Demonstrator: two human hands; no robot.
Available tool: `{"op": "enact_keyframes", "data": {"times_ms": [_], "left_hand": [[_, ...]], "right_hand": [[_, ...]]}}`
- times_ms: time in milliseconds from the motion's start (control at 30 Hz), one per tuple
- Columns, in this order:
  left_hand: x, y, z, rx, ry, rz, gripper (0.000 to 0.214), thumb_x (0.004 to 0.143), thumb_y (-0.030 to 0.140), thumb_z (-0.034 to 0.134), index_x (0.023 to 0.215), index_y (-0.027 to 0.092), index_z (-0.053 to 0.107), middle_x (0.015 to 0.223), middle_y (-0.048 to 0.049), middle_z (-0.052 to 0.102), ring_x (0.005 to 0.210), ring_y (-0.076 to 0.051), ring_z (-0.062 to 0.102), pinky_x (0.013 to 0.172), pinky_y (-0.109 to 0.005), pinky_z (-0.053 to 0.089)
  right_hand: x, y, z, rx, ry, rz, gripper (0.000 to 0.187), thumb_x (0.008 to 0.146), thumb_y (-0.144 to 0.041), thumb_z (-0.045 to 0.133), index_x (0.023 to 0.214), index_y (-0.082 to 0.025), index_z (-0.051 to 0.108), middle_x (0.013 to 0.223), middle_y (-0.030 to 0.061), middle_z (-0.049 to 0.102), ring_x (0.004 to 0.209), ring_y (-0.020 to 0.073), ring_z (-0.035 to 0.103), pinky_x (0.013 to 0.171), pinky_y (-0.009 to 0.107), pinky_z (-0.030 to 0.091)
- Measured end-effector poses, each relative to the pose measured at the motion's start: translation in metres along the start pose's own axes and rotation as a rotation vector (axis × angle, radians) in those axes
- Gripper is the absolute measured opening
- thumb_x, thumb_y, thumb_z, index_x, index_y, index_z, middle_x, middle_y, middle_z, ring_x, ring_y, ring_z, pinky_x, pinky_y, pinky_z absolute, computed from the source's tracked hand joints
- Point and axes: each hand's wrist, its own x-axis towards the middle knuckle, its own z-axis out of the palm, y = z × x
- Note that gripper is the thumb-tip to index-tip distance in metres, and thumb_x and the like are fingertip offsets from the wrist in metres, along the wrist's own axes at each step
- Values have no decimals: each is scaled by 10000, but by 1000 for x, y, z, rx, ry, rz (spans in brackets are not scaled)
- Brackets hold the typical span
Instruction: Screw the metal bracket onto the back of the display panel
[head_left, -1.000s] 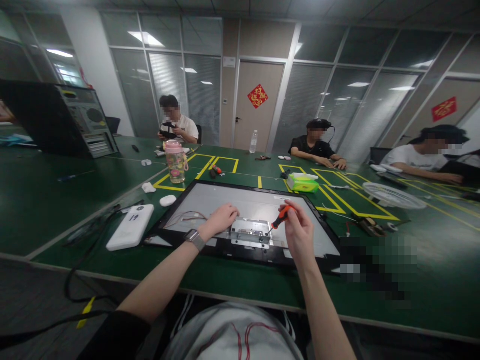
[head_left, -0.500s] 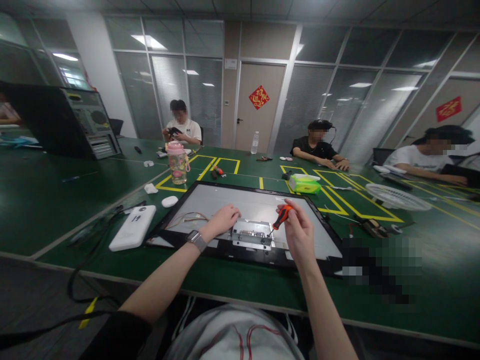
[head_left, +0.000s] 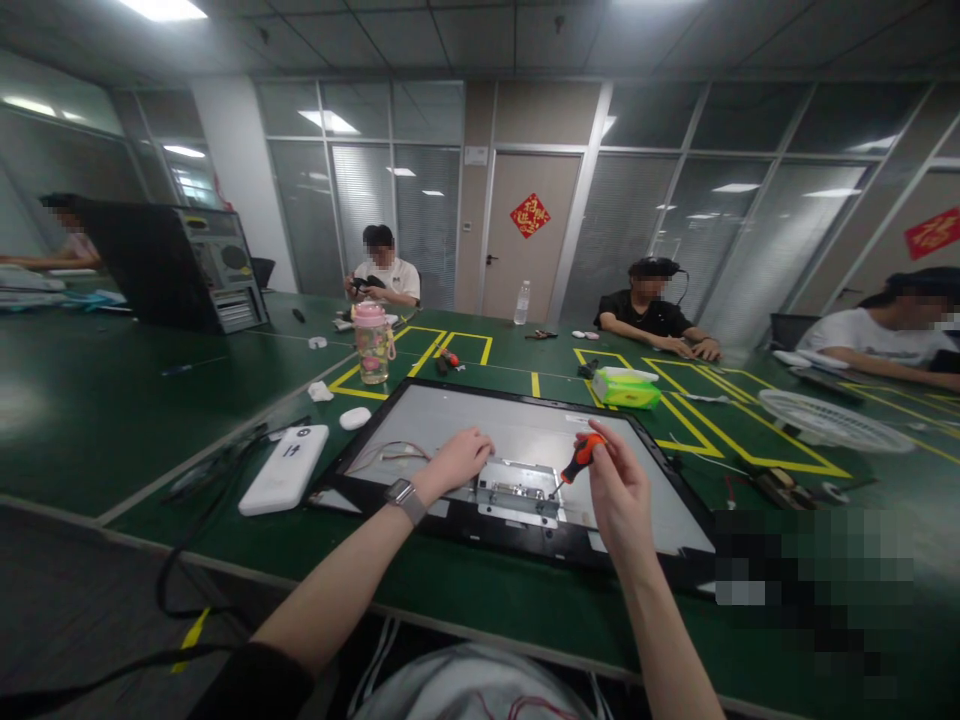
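In my right hand is a screwdriver with an orange and black handle, pinched between thumb and fingers. The shaft slants down to the left, its tip at the right part of a silver metal bracket. This bracket sits on the back of a flat display panel with a black frame, lying on the table. Resting on the panel at the bracket's upper left corner is my left hand, its fingers loosely extended and the fingertips partly hidden. Thin wires lie on the panel left of that hand.
A white power bank, a white case and a pink-lidded bottle stand left of the panel. Beyond it lies a green tissue pack. A computer tower is far left. Several people sit around the green table.
The camera view has tilted up and shifted left, so everything appears lower and farther right. Both hands keep their places on the panel, the screwdriver tip still at the bracket.
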Motion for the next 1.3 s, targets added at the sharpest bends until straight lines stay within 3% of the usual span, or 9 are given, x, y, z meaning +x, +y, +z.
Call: {"op": "enact_keyframes", "data": {"times_ms": [133,300,500,733,933,1100,1300], "left_hand": [[0,1,-1,-22,1,-7,323,943,200,371,974,153,689,955,-79,619,935,-193,592,883,-307,455],[-1,4,-4,-34,-2,-19,326,942,199,368,973,151,689,961,-84,622,945,-200,592,891,-319,455],[-1,2,-2,-24,-2,-9,322,941,197,370,974,149,687,953,-85,620,935,-200,595,888,-317,459],[0,2,-1,-32,-3,2,321,939,193,373,972,148,690,955,-83,621,937,-190,595,900,-305,455],[-1,3,-3,-27,-2,0,323,948,209,367,974,153,684,964,-83,620,937,-189,589,890,-301,458],[0,0,0,-21,5,11,326,950,218,366,970,149,684,954,-88,619,931,-198,588,877,-316,460],[2,-3,2,-28,1,6,321,939,197,371,974,151,687,959,-88,618,933,-195,586,888,-315,456]], "right_hand": [[0,1,0,14,-31,-11,301,861,-405,590,1072,-211,680,992,84,688,954,222,630,882,407,461],[1,6,-2,-30,16,-48,227,787,-361,694,968,-224,714,983,59,673,893,198,626,815,357,480],[0,6,-2,-56,-7,-74,360,869,-396,586,1165,-204,657,994,89,705,920,221,652,865,411,481],[0,2,-1,-101,-6,-124,210,817,-355,662,976,-225,708,944,51,640,859,182,608,770,334,494],[0,2,0,-49,-32,-62,323,872,-389,585,1132,-213,663,964,82,693,901,214,652,812,380,497],[-2,-1,3,52,-61,-19,308,890,-375,556,1147,-233,648,993,78,696,894,209,664,847,400,491],[0,0,-1,-121,17,-92,275,769,-340,708,1015,-219,687,878,39,639,789,170,605,733,322,495]]}}
